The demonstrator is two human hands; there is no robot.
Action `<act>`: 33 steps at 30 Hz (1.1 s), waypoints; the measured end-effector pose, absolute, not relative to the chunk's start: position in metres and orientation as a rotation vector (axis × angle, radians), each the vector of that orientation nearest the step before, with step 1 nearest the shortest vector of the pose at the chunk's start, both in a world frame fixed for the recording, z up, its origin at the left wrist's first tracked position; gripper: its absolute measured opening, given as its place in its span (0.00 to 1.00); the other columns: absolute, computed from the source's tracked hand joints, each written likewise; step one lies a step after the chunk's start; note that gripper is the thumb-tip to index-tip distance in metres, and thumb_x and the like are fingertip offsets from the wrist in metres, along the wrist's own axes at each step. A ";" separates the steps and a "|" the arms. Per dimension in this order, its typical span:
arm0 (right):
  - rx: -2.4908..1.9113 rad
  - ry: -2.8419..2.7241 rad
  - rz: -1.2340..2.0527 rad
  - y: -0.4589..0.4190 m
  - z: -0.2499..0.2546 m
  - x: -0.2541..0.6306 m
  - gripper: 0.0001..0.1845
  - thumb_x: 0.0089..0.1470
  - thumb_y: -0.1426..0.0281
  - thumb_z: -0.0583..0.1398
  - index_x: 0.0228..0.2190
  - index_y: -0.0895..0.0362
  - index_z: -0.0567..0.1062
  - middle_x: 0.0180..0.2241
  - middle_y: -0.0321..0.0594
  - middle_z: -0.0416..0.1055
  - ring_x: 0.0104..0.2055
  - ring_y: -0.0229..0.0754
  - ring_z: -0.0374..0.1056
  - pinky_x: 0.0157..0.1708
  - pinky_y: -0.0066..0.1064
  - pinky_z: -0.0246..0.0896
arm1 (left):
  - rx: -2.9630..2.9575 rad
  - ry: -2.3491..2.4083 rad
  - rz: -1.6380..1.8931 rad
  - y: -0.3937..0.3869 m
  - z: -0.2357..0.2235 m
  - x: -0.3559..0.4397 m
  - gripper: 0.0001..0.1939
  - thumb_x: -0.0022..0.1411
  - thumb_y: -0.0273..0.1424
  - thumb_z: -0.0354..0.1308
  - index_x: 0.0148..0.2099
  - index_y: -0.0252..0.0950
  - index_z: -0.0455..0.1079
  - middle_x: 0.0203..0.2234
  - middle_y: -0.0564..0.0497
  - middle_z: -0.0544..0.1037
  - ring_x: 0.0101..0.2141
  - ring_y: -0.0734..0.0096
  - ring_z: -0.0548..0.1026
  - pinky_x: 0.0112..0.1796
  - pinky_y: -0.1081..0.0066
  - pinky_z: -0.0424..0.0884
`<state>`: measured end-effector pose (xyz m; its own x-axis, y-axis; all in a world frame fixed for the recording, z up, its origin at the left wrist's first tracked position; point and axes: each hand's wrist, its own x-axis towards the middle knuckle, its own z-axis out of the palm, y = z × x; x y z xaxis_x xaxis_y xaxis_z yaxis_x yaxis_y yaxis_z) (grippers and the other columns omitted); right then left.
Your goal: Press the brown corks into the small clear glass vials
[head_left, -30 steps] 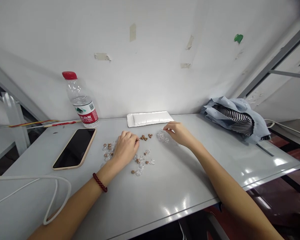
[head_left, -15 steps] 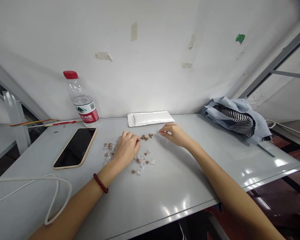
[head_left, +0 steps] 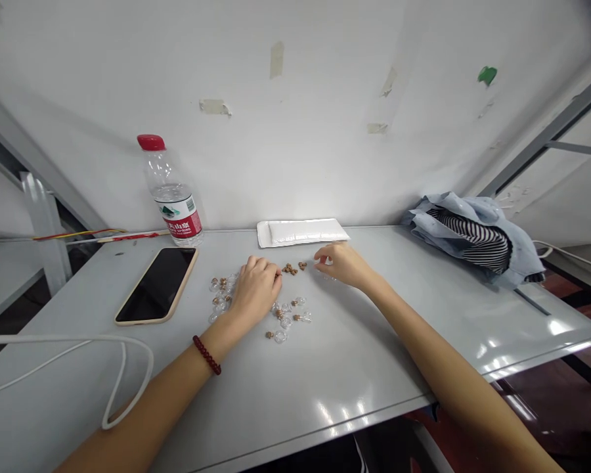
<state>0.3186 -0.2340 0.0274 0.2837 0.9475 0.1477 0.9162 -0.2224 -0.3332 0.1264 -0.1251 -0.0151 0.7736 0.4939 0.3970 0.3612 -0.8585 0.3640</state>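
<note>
Several tiny clear glass vials with cork stoppers (head_left: pixel 288 316) lie scattered in the middle of the grey table (head_left: pixel 325 374). A small heap of loose brown corks (head_left: pixel 294 267) sits just beyond them. My left hand (head_left: pixel 256 289) rests curled, knuckles up, among the vials, its fingertips near the corks; what it holds, if anything, is hidden. My right hand (head_left: pixel 342 263) lies to the right of the corks, fingers pinched over a few clear vials (head_left: pixel 325 268). A red bead bracelet (head_left: pixel 207 355) circles my left wrist.
A black phone (head_left: pixel 157 284) in a beige case lies left of the vials. Behind it a water bottle (head_left: pixel 171 194) with a red cap stands by the wall. A white padded packet (head_left: pixel 300 232) lies at the back. Bundled clothing (head_left: pixel 473 230) is right, a white cable (head_left: pixel 79 341) front left.
My right hand slid a little left toward the corks, over the clear vials. The left hand stayed curled in place. The view shifted slightly.
</note>
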 end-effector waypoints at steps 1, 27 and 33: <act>-2.188 -1.690 0.126 -0.234 0.027 0.319 0.06 0.51 0.73 0.61 0.32 0.58 0.78 0.31 0.42 0.76 0.31 0.42 0.68 0.29 0.31 0.57 | 2.691 0.659 0.723 -0.125 -0.015 0.126 0.09 0.62 0.26 0.51 0.35 0.35 0.73 0.34 0.43 0.76 0.42 0.52 0.67 0.42 0.54 0.66; -1.435 -1.065 1.011 -0.257 0.040 0.280 0.11 0.53 0.63 0.63 0.31 0.60 0.76 0.22 0.36 0.71 0.25 0.34 0.67 0.32 0.31 0.65 | 2.003 0.486 0.885 -0.173 0.018 0.112 0.05 0.59 0.28 0.56 0.35 0.38 0.73 0.31 0.52 0.79 0.33 0.68 0.76 0.35 0.68 0.72; -1.408 -1.072 1.037 -0.258 0.038 0.280 0.11 0.53 0.63 0.64 0.31 0.59 0.77 0.24 0.38 0.74 0.27 0.35 0.69 0.33 0.31 0.66 | 1.989 0.488 0.882 -0.173 0.017 0.111 0.05 0.59 0.28 0.56 0.34 0.38 0.73 0.31 0.51 0.79 0.34 0.67 0.76 0.37 0.67 0.72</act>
